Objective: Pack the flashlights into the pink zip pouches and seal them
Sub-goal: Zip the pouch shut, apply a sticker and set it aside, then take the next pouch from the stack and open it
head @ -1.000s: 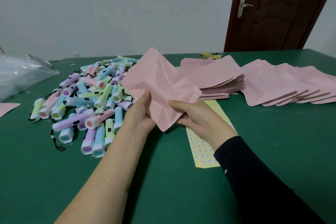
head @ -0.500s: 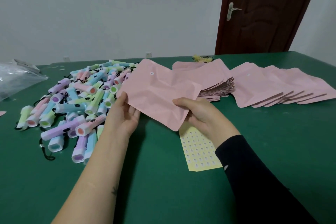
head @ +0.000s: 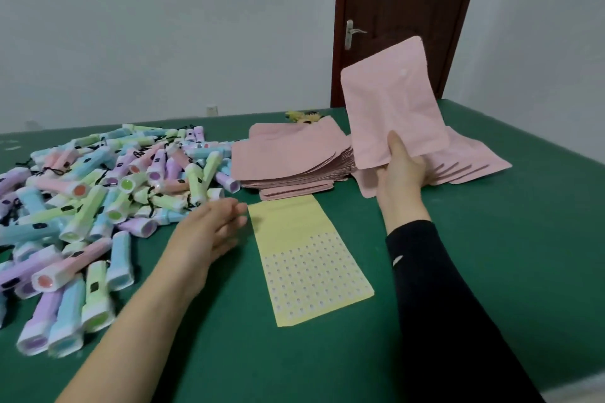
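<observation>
Green table (head: 491, 255): R hand (head: 401, 170) grips pouch (head: 389, 108) upright.

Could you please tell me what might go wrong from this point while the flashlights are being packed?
1. The right hand grips the pink pouch by its lower edge only, raised off the table; it could slip or resist opening one-handed.
2. The left hand is open beside the flashlight pile, whose black cords look tangled; lifting one may drag others.
3. The yellow sticker sheet lies between the hands and could get brushed aside.
</observation>
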